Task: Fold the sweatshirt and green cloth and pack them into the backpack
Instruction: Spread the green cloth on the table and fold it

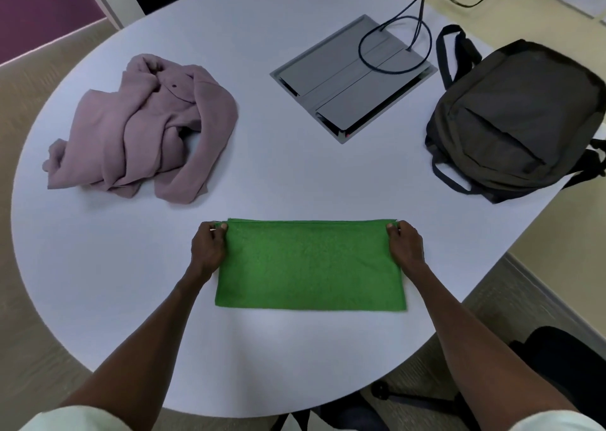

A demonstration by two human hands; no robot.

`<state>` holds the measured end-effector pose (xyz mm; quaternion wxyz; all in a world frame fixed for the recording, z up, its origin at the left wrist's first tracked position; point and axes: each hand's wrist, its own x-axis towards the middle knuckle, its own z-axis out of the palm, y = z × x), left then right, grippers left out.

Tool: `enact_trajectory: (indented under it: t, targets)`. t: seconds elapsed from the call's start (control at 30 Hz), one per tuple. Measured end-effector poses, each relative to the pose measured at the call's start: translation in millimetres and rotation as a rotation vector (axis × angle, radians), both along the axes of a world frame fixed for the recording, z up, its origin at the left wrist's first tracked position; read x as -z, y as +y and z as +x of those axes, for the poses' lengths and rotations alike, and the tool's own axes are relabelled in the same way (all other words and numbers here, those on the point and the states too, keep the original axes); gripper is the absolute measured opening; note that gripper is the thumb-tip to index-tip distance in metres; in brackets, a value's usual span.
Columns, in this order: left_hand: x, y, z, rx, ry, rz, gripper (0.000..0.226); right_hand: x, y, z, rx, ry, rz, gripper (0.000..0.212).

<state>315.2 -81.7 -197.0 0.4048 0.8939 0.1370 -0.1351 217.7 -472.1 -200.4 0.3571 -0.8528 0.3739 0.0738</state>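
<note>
We are on the first fold of the cloth (310, 266). It lies flat on the desk (295, 174) right in front of us as a wide rectangle, doubled over, with layered edges showing along the far side. Our left hand (208, 248) pinches the far left corner and our right hand (405, 247) pinches the far right corner, thumbs on top.

We judge the next move is a second fold: bring one short end across to the other, line up the corners, then press it flat so it makes a compact square.

The sweatshirt (141, 128) sits crumpled at the far left, untouched and still to be folded. The backpack (521, 119) lies at the far right, apparently closed, so it needs opening before anything goes in.
</note>
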Motion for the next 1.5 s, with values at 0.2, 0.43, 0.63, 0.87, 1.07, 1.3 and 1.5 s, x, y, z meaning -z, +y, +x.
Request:
enact_trajectory:
  t: [0.2, 0.43, 0.63, 0.87, 1.07, 1.3, 1.5]
  targets:
    - [11, -2, 9, -0.005, 0.02, 0.073, 0.03, 3, -5, 14, 0.039, 0.1, -0.019, 0.036]
    - [13, -8, 9, -0.066, -0.004, 0.069, 0.025, 4, -5, 17, 0.046, 0.107, -0.021, 0.032]
    - [8, -14, 6, -0.098, -0.052, 0.086, 0.026, 5, -2, 16, 0.107, 0.124, -0.099, 0.038]
    - [0, -26, -18, 0.085, -0.264, 0.218, 0.043, -18, 22, 9, 0.024, -0.07, -0.478, 0.043]
    - [-3, -69, -61, 0.296, -0.436, 0.11, 0.038, -8, 97, -9, -0.401, -0.344, -0.478, 0.046]
    - [27, -85, -97, 0.548, -0.376, 0.1, 0.046, 16, 159, -27, -0.833, -0.187, -0.416, 0.064]
    - [29, -76, -90, 0.568, -0.455, 0.204, 0.039, 34, 153, -30, -0.875, -0.118, -0.433, 0.071]
